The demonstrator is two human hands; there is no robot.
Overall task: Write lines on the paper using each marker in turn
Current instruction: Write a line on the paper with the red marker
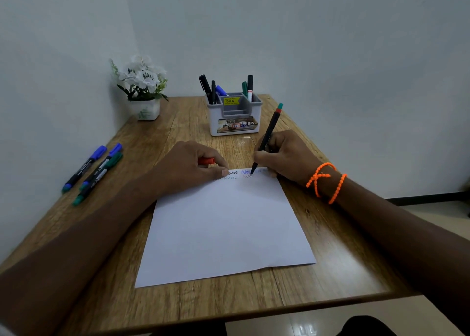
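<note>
Near the far edge of the paper [226,223], mostly blank below, the right hand [284,155] grips a black marker [267,137] tip-down on zigzags, the left hand [188,168] holds a red cap [206,161], three markers [94,170] lie left, and five stand in the organizer [235,114].

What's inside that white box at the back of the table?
The white box holds upright markers: black ones, a blue-capped one, a green one and a white one. Their lower ends are hidden by its walls.

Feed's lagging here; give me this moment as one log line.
right hand: writing with marker | left hand: holds red cap, on paper
</note>
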